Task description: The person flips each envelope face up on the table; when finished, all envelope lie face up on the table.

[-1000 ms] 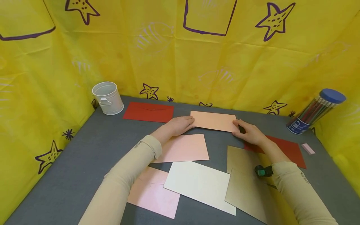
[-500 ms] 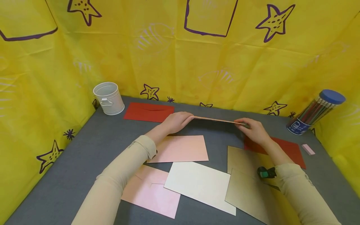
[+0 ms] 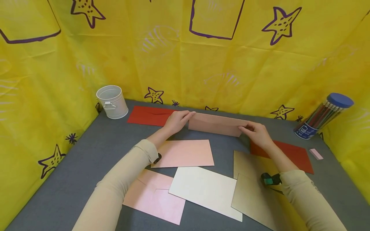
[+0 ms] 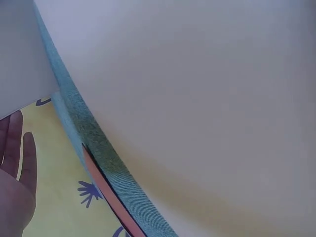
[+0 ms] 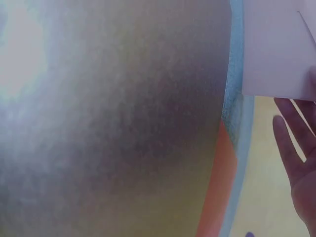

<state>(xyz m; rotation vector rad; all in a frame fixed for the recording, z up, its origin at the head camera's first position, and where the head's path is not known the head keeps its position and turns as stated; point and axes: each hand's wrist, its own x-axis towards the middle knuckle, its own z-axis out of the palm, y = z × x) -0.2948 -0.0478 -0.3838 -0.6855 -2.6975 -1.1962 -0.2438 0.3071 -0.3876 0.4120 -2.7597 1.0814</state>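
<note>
A peach-pink envelope (image 3: 215, 125) is held up off the table at the back, its flap side tilted toward me. My left hand (image 3: 176, 123) grips its left end, and my right hand (image 3: 258, 134) pinches the right end between thumb and fingers. In the left wrist view, the left hand (image 4: 17, 182) shows at the edge by the envelope's corner (image 4: 24, 54). Several fingers of the right hand (image 5: 301, 163) stretch out below the envelope (image 5: 279, 54) in the right wrist view. Below it on the table lies a pale pink envelope (image 3: 188, 154).
Red envelopes lie at the back left (image 3: 147, 116) and under the right forearm (image 3: 292, 155). Nearer are a pink envelope (image 3: 162, 202), a white envelope (image 3: 203, 189) and gold envelopes (image 3: 251, 199). A white bucket (image 3: 114, 104), a pencil tub (image 3: 321, 117) and an eraser (image 3: 316, 154) stand around.
Both hands have raised the peach-pink envelope and turned it over, from plain face through edge-on to its flap side. The other envelopes have stayed put.
</note>
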